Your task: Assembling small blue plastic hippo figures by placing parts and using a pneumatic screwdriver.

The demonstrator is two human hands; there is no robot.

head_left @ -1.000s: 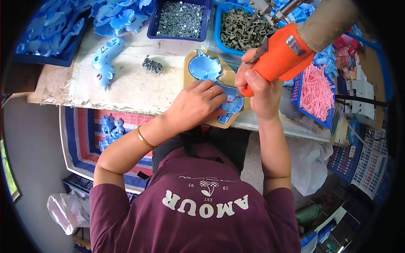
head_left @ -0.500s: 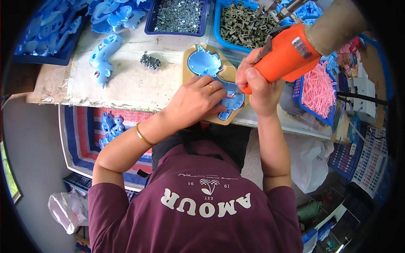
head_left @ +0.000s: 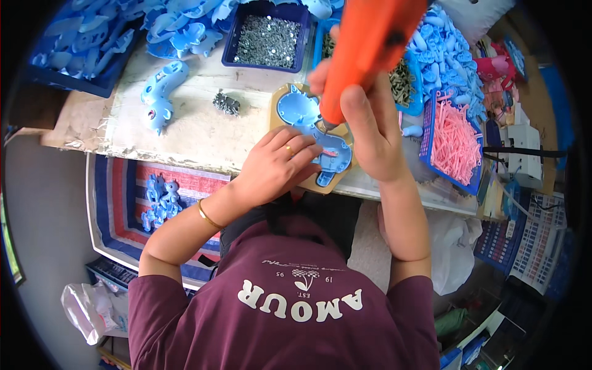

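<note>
Orange screwdriver (head_left: 364, 43) — light-blue shell (head_left: 311, 120) (tan jig (head_left: 280, 102)) — pink sticks (head_left: 453, 139), grey screws (head_left: 268, 40).

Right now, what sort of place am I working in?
Probably a small toy assembly workshop: the right hand holds an orange power screwdriver over a blue plastic shell, with a screw bin and piled blue parts behind.

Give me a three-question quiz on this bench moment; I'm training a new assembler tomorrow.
1. True or false: the right hand grips the orange power screwdriver.
2. The left hand rests on: A) the tray of screws, B) the blue plastic part on the wooden jig, C) the pink sticks.
3. What lies loose on the bench at far left?

Key: 1 true; 2 B; 3 a blue toy-shaped shell.
</note>
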